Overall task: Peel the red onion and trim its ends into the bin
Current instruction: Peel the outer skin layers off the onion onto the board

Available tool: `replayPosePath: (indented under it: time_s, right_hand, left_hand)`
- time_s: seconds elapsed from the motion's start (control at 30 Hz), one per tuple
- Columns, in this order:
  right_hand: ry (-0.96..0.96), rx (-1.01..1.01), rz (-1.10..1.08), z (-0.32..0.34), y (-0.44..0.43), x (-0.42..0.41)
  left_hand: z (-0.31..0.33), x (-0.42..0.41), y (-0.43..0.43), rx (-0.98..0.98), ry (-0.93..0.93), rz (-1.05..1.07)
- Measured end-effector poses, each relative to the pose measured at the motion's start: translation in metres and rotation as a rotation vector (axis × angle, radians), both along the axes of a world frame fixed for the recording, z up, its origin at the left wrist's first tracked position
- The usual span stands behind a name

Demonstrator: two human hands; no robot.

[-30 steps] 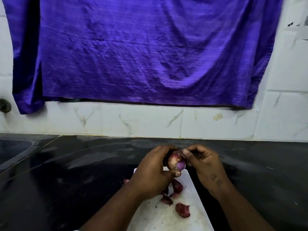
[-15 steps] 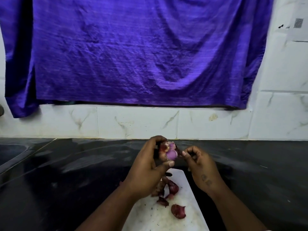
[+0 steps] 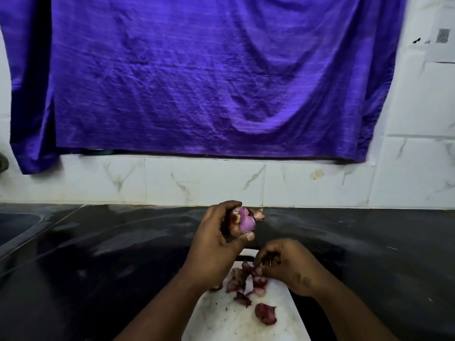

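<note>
the left hand is gripping the red onion, fingers and thumb curling round it, holding it up over the worktop toward its back edge. it's looking light and firm, the bared purple flesh likely slick and the dry skin brittle, so i'd be holding its belly and picking at the loose flap. the right hand is hanging lower, apart from the onion, fingers curling over peelings on the white board by the front edge; whether it's pinching one i can't tell.

The cloth is violet, tiles white with grey veins, counter black, onion purple.
</note>
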State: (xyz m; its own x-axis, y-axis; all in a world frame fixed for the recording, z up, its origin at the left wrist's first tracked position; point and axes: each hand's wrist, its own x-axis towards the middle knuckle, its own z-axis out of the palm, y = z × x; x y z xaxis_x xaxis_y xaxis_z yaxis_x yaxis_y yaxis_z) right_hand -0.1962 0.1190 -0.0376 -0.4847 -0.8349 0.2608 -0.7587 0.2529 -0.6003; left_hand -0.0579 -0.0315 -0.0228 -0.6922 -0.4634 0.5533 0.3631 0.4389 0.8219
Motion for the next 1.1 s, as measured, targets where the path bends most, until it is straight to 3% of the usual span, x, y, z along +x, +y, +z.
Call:
replayPosePath:
  time_s: [0.1,0.23,0.33,0.63,1.1]
  right_hand:
    - [-0.044,-0.125,-0.034,0.006,0.002,0.001]
    - [-0.137,-0.493,-0.142,0.008,-0.002,0.003]
    - [-0.148,-0.650,-0.166,0.011,-0.004,0.007]
    - [-0.088,-0.649,-0.088,0.002,-0.011,0.008]
    - [-0.066,-0.656,-0.132,0.005,-0.010,0.010]
  left_hand:
    - [-0.002,0.000,-0.002,-0.082,-0.032,0.038]
    - [-0.006,-0.001,-0.006,-0.270,-0.137,0.131]
    - [-0.009,-0.001,-0.006,-0.372,-0.199,0.160]
    - [-0.008,-0.001,0.000,-0.480,-0.222,0.182]
    - [-0.008,-0.001,0.002,-0.434,-0.219,0.166]
